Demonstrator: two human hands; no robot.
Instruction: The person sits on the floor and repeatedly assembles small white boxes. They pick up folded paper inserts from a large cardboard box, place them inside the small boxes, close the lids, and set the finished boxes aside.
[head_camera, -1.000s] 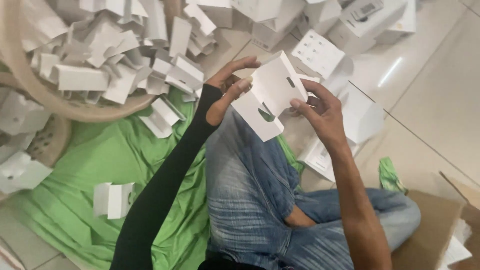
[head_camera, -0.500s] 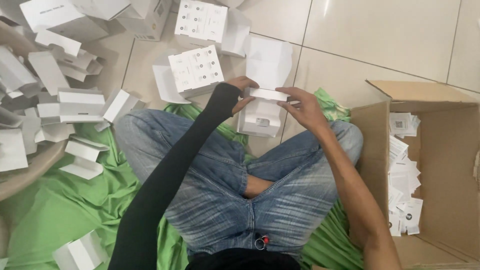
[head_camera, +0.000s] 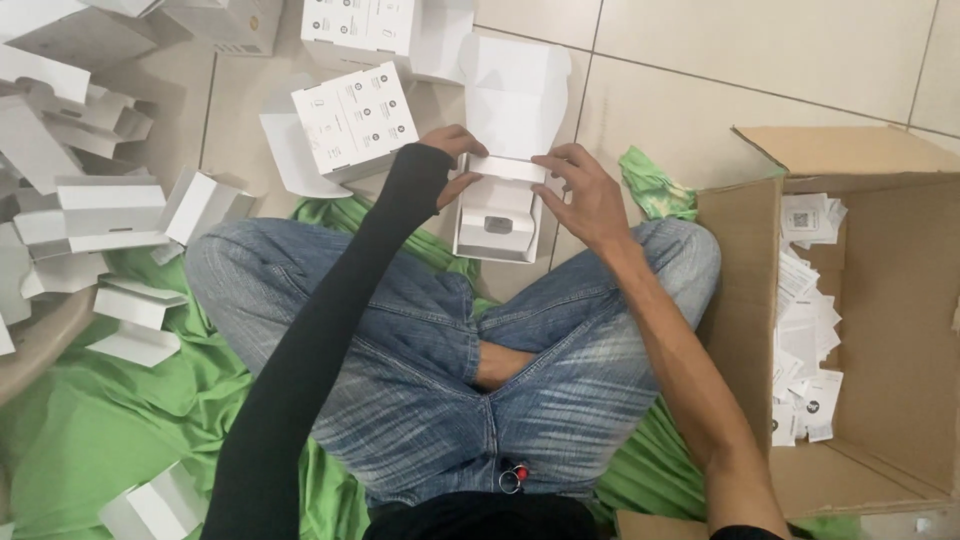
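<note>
Leftmost, a heap of flat white cardboard sleeves (head_camera: 95, 215) lies on the green cloth (head_camera: 120, 400) and on the rim of a round tray (head_camera: 40, 345) at the frame edge. More white cartons (head_camera: 352, 120) rest on the tiled floor (head_camera: 700, 50) beyond the knees.

The left hand (head_camera: 452, 160), in a long black sleeve (head_camera: 320, 340), grips the left side of the small white box (head_camera: 497, 215). Its fingers (head_camera: 462, 138) are curled together against the box edge, thumb on the near face. The box is held just above the floor, in front of the crossed legs in blue jeans (head_camera: 420, 360), between the two hands. Its lid flap (head_camera: 515, 95) stands open and upright on the far side. A white insert with a small grey part at its middle shows inside the box.

The right hand (head_camera: 585, 200) holds the right side of the box. Its fingers (head_camera: 560, 165) are spread slightly, with the tips pressed on the folded inner flap at the top edge and the thumb on the side wall. Both hands touch the box; neither one touches anything else.

Rightmost, an open brown cardboard carton (head_camera: 880, 300) stands on the floor just beside the right knee. A loose stack of small white paper leaflets (head_camera: 805, 320) lies along its left inner wall. A crumpled fold of the green cloth shows between the knee and the carton.
</note>
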